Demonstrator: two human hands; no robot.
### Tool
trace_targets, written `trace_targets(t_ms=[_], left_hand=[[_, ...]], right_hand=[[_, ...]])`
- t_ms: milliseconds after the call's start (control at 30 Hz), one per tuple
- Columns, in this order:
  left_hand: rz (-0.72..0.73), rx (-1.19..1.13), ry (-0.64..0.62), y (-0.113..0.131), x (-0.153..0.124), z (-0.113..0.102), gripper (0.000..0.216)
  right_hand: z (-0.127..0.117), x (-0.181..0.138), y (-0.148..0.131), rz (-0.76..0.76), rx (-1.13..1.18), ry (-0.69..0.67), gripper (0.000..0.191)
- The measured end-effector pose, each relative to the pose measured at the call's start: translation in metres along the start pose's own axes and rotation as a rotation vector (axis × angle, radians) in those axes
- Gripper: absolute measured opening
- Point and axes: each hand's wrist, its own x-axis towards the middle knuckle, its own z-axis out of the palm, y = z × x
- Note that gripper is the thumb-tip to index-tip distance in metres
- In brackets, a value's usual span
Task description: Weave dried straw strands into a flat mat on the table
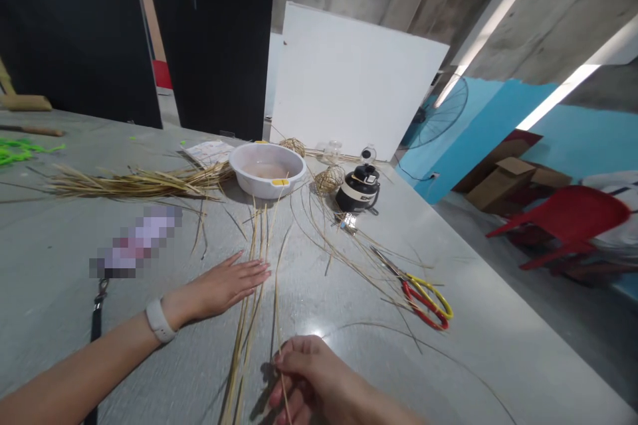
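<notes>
My left hand (226, 283) lies flat on the grey table (478, 345), fingers stretched out together and resting on a bundle of thin straw strands (249, 319) that runs toward me. A white band is on that wrist. My right hand (309, 378) is closed at the near edge, pinching a single thin straw strand (277, 292) between thumb and fingers. The strand runs up the table toward a white bowl (267, 169).
Red and yellow scissors (423, 292) lie to the right among loose strands. A black and white jar (359, 189), two small woven balls (329, 179) and a straw pile (134, 182) sit farther back. A black strap lies at left. A red chair stands at right.
</notes>
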Motion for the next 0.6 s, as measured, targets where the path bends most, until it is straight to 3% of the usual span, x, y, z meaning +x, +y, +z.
trace_targets(t_ms=[267, 600], left_hand=[[0.042, 0.002, 0.015, -0.002, 0.000, -0.002, 0.046], [0.007, 0.024, 0.042, 0.005, -0.002, -0.002, 0.045]], right_hand=[[0.004, 0.020, 0.027, 0.007, -0.049, -0.023, 0.013], [0.013, 0.023, 0.025, 0.045, -0.033, -0.032, 0.011]])
